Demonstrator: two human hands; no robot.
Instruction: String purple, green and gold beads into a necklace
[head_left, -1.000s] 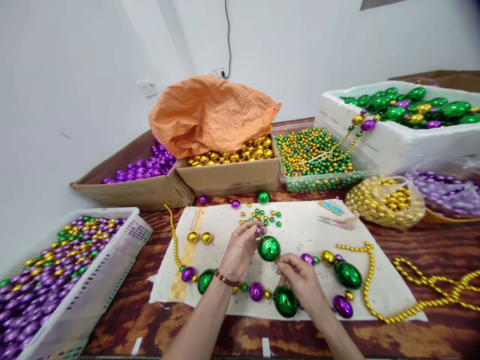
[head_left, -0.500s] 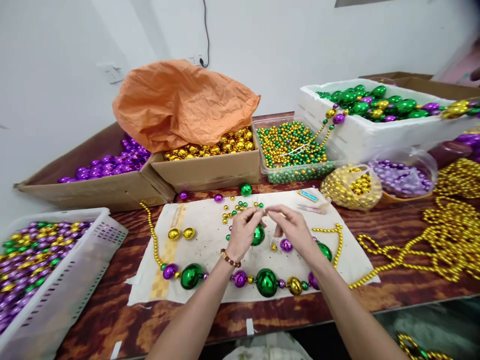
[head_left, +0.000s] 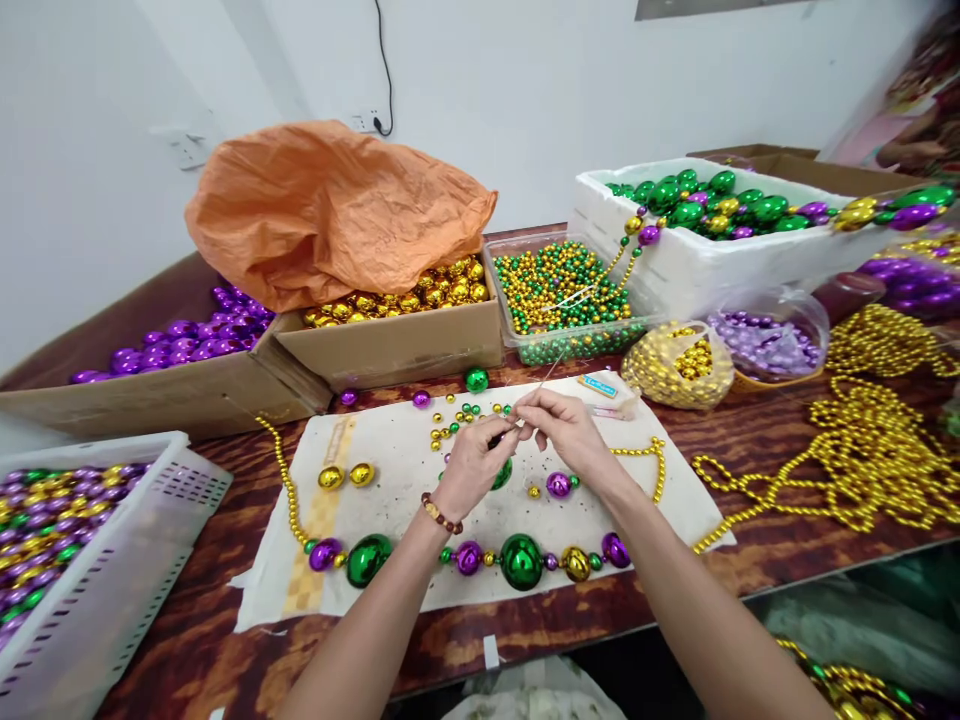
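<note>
My left hand (head_left: 474, 462), with a beaded bracelet (head_left: 441, 514) on its wrist, is closed in a pinch over the cloth (head_left: 420, 500). My right hand (head_left: 559, 430) meets it, fingertips pinched on a thin thread-like strand (head_left: 553, 368) that sticks up past the fingers. What the left fingertips hold is hidden. Beneath the hands a green ball (head_left: 501, 474) is partly covered. A purple ball (head_left: 559, 485) and a small gold bead (head_left: 534, 492) lie by the right wrist. Along the cloth's near side runs a bead garland (head_left: 521, 561) of green, purple and gold balls.
Behind the cloth stand boxes of purple balls (head_left: 176, 345) and gold balls (head_left: 405, 300), a clear tub of small beads (head_left: 562, 290) and a white foam box (head_left: 720, 255). A white basket (head_left: 176, 480) is at left, gold bead strings (head_left: 862, 460) at right.
Both hands have come closer together, their fingertips now touching or nearly so. The thin strand now shows above the right fingers. The whole view has shifted slightly.
</note>
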